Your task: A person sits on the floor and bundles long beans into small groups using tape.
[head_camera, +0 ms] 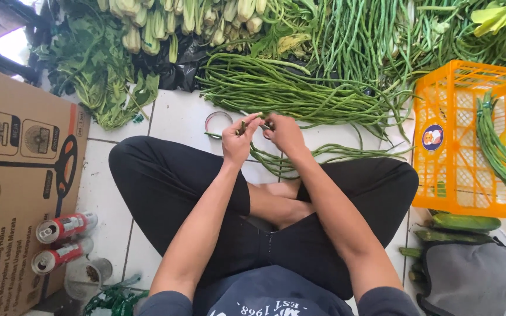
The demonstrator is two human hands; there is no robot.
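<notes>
I sit cross-legged on a white tiled floor. My left hand (238,139) pinches the ends of a few long green beans (300,157) that trail off to the right across the tiles. My right hand (284,132) is closed on the same bean ends, touching the left hand's fingers. A big heap of long beans (276,88) lies just beyond both hands. A roll of clear tape (218,121) lies flat on the floor just left of my left hand.
An orange plastic crate (469,140) stands at the right with long beans draped over its rim. Cucumbers (464,222) lie below it. Leafy greens (101,64) and pale stalks (165,23) fill the back. A flat cardboard box (13,187), two cans (65,227) and a cup (86,275) are at the left.
</notes>
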